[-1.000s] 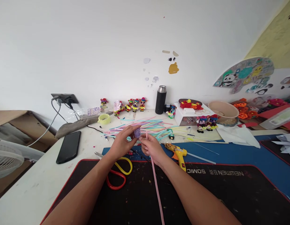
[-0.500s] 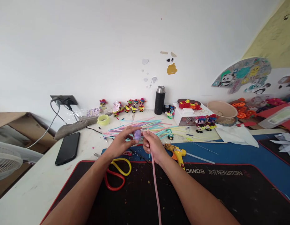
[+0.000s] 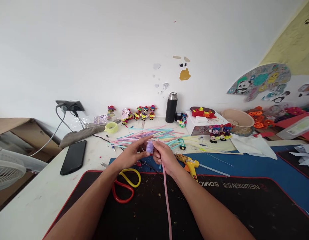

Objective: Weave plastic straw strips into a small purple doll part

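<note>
A small purple coil of fuzzy pipe cleaner [image 3: 149, 147] is pinched between the thumb and fingers of my left hand [image 3: 133, 152]. Close beside it, my right hand [image 3: 164, 155] is closed around a long pink pipe cleaner [image 3: 166, 196]. One short end of the pink strand pokes up above my right thumb, and the rest hangs down toward me over the black mat [image 3: 144, 213]. The coil sits right against my right fingertips; whether they touch cannot be made out. Beyond both hands lies a loose heap of pastel pipe cleaners [image 3: 154, 132].
Scissors with red and yellow handles [image 3: 123, 199] lie left of my hands, and a yellow glue gun [image 3: 191, 164] lies to the right. A phone [image 3: 73, 157] rests at left. Several small figures [image 3: 145, 113], a black flask [image 3: 171, 108] and a white box [image 3: 194, 126] stand along the wall.
My left hand has brought the purple coil a little to the right, closer to my right fingertips. My right hand keeps its hold on the pink pipe cleaner. The view has shifted slightly.
</note>
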{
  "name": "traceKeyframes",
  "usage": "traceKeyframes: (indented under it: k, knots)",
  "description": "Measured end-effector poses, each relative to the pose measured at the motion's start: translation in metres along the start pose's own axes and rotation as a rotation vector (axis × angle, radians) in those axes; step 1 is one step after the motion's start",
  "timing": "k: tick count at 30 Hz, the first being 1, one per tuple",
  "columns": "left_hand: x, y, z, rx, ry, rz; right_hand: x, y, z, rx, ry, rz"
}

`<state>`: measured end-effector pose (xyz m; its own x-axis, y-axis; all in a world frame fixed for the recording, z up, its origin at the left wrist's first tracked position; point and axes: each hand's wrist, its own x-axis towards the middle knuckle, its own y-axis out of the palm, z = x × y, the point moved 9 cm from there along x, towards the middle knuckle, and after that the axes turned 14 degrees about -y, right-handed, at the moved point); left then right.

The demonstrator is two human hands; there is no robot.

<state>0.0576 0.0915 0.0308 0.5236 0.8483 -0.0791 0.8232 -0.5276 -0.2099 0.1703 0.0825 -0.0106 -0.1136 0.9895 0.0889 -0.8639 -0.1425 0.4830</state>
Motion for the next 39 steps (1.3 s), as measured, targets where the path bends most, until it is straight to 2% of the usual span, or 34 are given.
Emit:
traceKeyframes:
  k: [4, 12, 17, 23, 29, 39]
  knots:
    - [0.001, -0.008, -0.001, -0.155, -0.007, -0.06, 0.002, -0.002, 0.002, 0.029, -0.014, -0.005]
    - [0.001, -0.015, -0.002, -0.228, -0.048, -0.031, 0.0, 0.002, 0.003, 0.066, 0.003, 0.01]
    - [0.002, -0.012, 0.002, -0.229, -0.095, 0.029, -0.003, 0.009, 0.002, 0.061, 0.025, 0.07]
    - [0.003, -0.017, 0.003, -0.255, -0.129, -0.087, 0.0, 0.003, 0.007, 0.025, -0.026, 0.025]
    - [0.002, -0.021, 0.005, -0.211, -0.179, -0.147, 0.0, 0.001, 0.01, -0.007, -0.056, -0.015]
    - [0.004, -0.023, 0.012, -0.292, -0.2, -0.138, 0.0, 0.001, 0.01, -0.043, -0.079, -0.014]
